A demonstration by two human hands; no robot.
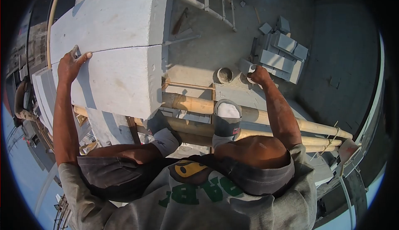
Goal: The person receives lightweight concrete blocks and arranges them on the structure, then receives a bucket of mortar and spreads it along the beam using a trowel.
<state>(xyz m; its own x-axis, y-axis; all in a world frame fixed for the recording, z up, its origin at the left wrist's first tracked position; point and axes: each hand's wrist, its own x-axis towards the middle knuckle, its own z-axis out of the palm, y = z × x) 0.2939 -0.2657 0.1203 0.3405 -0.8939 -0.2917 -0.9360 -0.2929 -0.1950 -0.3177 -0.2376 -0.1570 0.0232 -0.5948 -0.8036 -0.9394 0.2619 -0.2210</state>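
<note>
Two large pale blocks, an upper block and a lower block, lie with a thin dark joint between them. My left hand rests at the left end of that joint, thumb and fingers spread on the block face. Out to the right, my right hand is closed around a grey trowel; its handle is mostly hidden by the fingers. Just left of the trowel, a round bucket holds grey material. Another container is partly hidden below the trowel.
I squat with my feet on bamboo poles, high above a concrete floor. A stack of pale blocks stands at right. A bamboo ladder lies beyond. A grey wall rises at far right; open sky shows lower left.
</note>
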